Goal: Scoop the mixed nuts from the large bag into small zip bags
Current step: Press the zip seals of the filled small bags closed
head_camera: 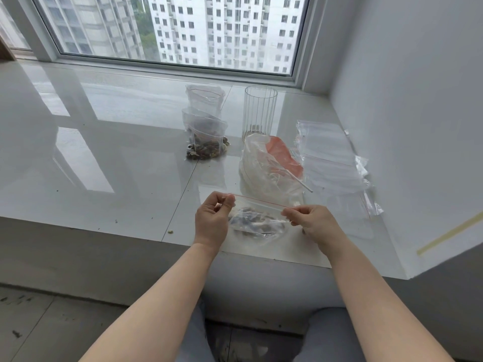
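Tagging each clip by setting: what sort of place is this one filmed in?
Probably a room in a high-rise flat, perhaps unfinished. A wide glossy white window ledge serves as the worktop, the window faces apartment towers, and the floor below looks bare and dusty.

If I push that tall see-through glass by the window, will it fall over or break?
The ribbed glass stands tall and narrow, so a push near its top would probably tip it. It looks nearly empty, so it is likely light and may slide on the shiny sill if pushed low. If it really is glass, a fall could crack it, and on its side it would likely roll.
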